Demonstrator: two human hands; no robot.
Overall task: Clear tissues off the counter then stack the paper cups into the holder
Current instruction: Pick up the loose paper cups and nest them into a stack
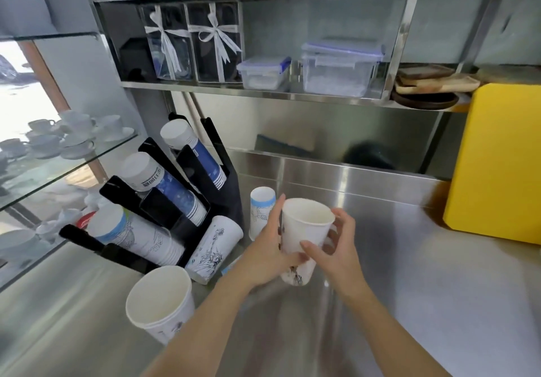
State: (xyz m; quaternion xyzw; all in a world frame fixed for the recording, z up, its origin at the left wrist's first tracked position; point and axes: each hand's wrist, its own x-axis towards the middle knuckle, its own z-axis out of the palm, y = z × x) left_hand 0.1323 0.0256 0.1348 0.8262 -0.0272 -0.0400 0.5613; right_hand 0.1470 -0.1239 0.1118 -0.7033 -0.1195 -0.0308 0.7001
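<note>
Both hands hold one tall white paper cup (304, 230) upright above the steel counter (409, 303), mouth up. My left hand (269, 251) grips its left side and my right hand (336, 248) wraps its right side and lower part. To the left stands a black tiered cup holder (164, 201) with three slanted stacks of cups. An upside-down cup (262, 210) stands behind my left hand. Another upside-down cup (213, 249) leans by the holder's foot. A short stack of open cups (161, 303) stands at the front left. No tissues are in view.
A yellow box (497, 166) stands on the counter at the right. Above is a steel shelf (263, 91) with clear lidded containers, ribboned boxes and wooden boards. Glass shelves (58, 166) with white teacups are at the left.
</note>
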